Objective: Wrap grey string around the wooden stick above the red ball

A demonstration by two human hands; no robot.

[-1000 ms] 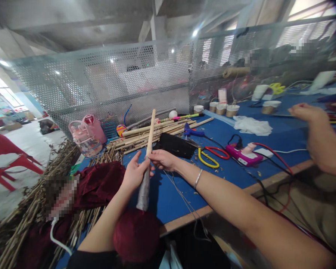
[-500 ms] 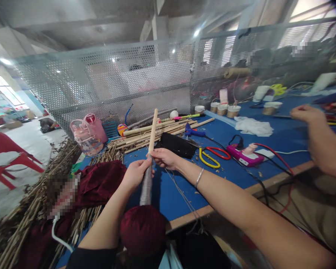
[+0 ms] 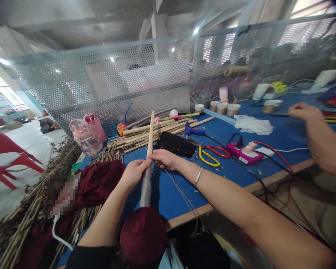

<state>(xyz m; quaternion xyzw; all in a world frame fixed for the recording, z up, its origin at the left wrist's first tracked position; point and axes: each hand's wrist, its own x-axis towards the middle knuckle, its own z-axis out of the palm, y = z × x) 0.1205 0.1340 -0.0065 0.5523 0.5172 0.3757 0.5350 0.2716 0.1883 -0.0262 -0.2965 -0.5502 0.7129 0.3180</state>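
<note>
A pale wooden stick (image 3: 151, 130) points up and away from me, its lower part covered in a grey wrapping (image 3: 146, 190). My left hand (image 3: 136, 172) is closed around it, thumb on top, where bare wood meets the grey. Against the same spot, the fingers of my right hand (image 3: 164, 159) pinch the stick from the right, close to the left thumb. Below the grey length sits a round burgundy fabric ball (image 3: 143, 235), apparently at the stick's lower end. Thin grey strands (image 3: 182, 192) hang from beneath my right hand over the table edge.
Bundled sticks (image 3: 134, 140), a blue glue gun (image 3: 194, 130), red-and-yellow-handled scissors (image 3: 212, 155) and a magenta power strip (image 3: 245, 154) lie ahead. Burgundy cloth (image 3: 100, 183) and dried stalks (image 3: 39, 186) are left. A co-worker's arm (image 3: 324, 142) reaches in from the right.
The stick has tipped slightly to the left, and both hands stay closed at its middle. The co-worker's hand at right has shifted a little left.
</note>
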